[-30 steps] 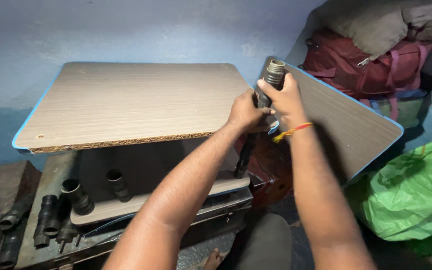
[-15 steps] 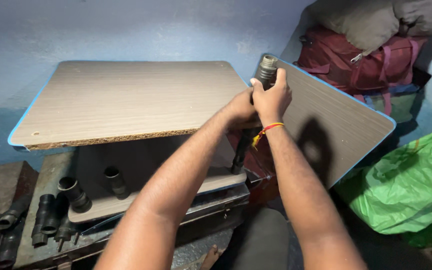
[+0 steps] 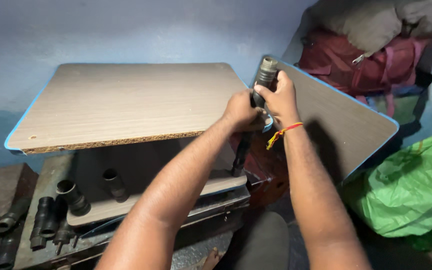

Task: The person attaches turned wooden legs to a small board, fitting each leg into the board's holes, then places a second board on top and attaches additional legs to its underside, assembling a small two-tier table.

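A dark metal pipe [image 3: 265, 75] with a threaded grey top stands upright at the right corner of a wood-grain board [image 3: 126, 102] with blue edging. My right hand [image 3: 277, 95] is wrapped around the pipe just below the thread. My left hand [image 3: 241, 111] grips the same pipe lower down, at the board's corner. The pipe's lower part [image 3: 240, 152] runs down to a lower shelf board [image 3: 141, 197]. A red and yellow thread is tied on my right wrist.
A second board [image 3: 346, 125] leans tilted at the right. Several black pipe fittings [image 3: 51, 220] lie at the lower left, two more [image 3: 93, 187] on the lower shelf. A green plastic bag [image 3: 416, 185] sits at the right, a maroon bag [image 3: 371, 60] behind it.
The camera view has shifted slightly. Both hands stay on the pipe, and the right hand has turned a little around it.
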